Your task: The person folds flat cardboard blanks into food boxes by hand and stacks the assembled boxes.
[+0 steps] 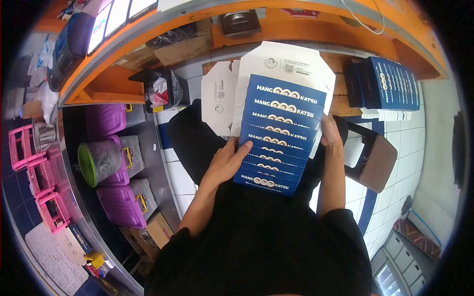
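A stack of flat blue-and-white cartons (279, 116) rests over my lap, fanned so that several printed blue bands overlap. On its left edge lies my left hand (229, 159), thumb over the blue bands and fingers hidden beneath. My right hand (332, 132) grips the stack's right edge, its fingers partly behind the cartons. White panels with a small printed logo show at the stack's top. Just left of it, another white flat carton (218, 98) lies partly covered by the stack.
At the right is a pile of blue cartons (399, 85) beside a brown stool (379, 164). A black bin (173, 91) stands at the upper left. Purple crates (118, 204) and a green-rimmed bucket (88, 165) line the left shelf. An orange counter (296, 37) crosses the top.
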Motion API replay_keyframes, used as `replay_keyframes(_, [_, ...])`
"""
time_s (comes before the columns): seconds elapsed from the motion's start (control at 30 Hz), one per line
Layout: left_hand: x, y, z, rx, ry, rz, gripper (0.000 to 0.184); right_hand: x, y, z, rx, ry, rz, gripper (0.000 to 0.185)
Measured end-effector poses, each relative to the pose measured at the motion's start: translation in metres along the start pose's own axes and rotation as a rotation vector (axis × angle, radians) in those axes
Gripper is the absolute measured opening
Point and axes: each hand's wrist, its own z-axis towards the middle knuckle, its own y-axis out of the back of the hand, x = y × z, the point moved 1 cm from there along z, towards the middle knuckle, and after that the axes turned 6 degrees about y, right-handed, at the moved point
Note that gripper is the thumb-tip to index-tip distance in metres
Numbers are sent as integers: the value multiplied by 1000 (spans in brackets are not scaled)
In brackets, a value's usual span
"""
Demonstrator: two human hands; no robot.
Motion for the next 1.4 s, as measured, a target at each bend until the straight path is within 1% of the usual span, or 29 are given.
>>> replay_keyframes(0.03, [-4, 1, -1, -4, -2, -1, 73, 2, -3, -1, -7, 13, -7, 46])
replay_keyframes(0.1, [-14, 3, -1, 8, 88, 111, 73, 0, -1, 2, 2, 24, -13, 47])
replay_keyframes(0.23, [-14, 4, 4, -45, 27, 76, 73, 5, -7, -1, -22, 16, -14, 48])
replay_keyframes(0.33, [-27, 2, 4, -93, 28, -4, 71, 7, -6, 0, 26, 0, -27, 49])
replay_keyframes(0.4, [-33, 5, 6, -140, 67, 177, 68, 6, -8, 0, 33, -5, -24, 50])
replay_keyframes(0.53, [-39, 3, 10, -212, -27, 83, 65, 14, -10, -3, 17, -48, -37, 50])
replay_keyframes(0.63, [-49, 3, 11, -273, -36, 103, 64, 11, -8, 1, 55, 17, -31, 50])
replay_keyframes(0.73, [-54, 5, 16, -278, -24, 185, 63, 11, -8, 0, 55, -6, -11, 49])
replay_keyframes(0.8, [-57, 4, 19, -352, -120, 80, 63, 10, -6, 3, 63, -9, -4, 49])
replay_keyframes(0.87, [-66, 5, 19, -347, -97, 127, 63, 8, -4, 3, 70, -13, 1, 50])
replay_keyframes(0.93, [-70, 2, 22, -340, -79, 175, 62, 9, -3, 4, 69, -69, 27, 51])
replay_keyframes(1.0, [-68, -1, 31, -430, -161, 25, 63, 10, -2, 6, 77, -72, 15, 52])
replay_keyframes(1.1, [-74, -1, 40, -477, -167, 29, 62, 7, -3, 10, 86, -77, 6, 54])
replay_keyframes(1.23, [-87, 3, 47, -491, -177, 33, 62, 4, -1, 15, 77, -47, 16, 55])
replay_keyframes(1.27, [-92, 6, 49, -499, -149, 9, 62, 4, -2, 16, 78, -42, 16, 55])
replay_keyframes(1.33, [-95, 9, 50, -494, -131, -9, 62, 7, -9, 12, 104, 4, 34, 54])
replay_keyframes(1.37, [-94, 11, 52, -493, -145, -32, 61, -1, 3, 18, 161, -12, 8, 54])
replay_keyframes(1.4, [-95, 11, 58, -474, -176, -54, 60, 8, -6, 7, 76, -28, -6, 53])
